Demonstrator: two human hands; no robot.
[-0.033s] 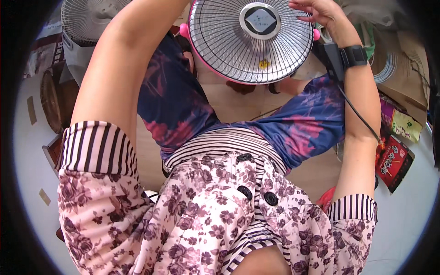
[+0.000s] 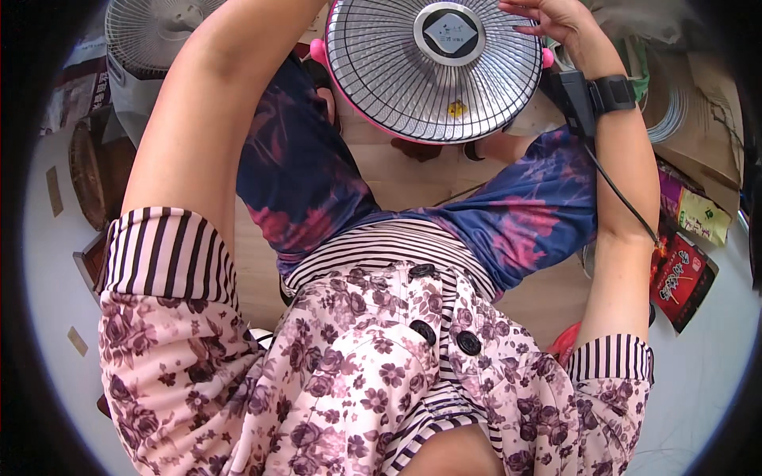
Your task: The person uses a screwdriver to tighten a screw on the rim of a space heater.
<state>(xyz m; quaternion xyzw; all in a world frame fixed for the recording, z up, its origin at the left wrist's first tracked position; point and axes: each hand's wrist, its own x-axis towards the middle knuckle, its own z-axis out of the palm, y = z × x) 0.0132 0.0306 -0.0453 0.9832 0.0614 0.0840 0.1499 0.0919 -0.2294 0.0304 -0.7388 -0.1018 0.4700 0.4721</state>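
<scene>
A round dish heater (image 2: 444,99) with a pink rim, a silver reflector and a black wire guard stands between my legs at the top of the view. Its centre carries a round badge, and pink knobs stick out at both sides. My right hand (image 2: 562,22) is at the heater's upper right edge. Its fingers are stretched out and apart over the guard; whether they touch the wires I cannot tell. My left forearm runs up past the heater's left side and leaves the picture, so that hand is hidden.
A white fan (image 2: 159,36) stands at the upper left, near a round brown wooden piece (image 2: 91,174). On the right are a cardboard box (image 2: 694,135), a coil of pale wire (image 2: 668,119) and a red package (image 2: 684,278). A black cable (image 2: 615,190) hangs from my right wrist strap.
The heater has shifted very slightly up and to the left. My right hand keeps almost the same place and pose.
</scene>
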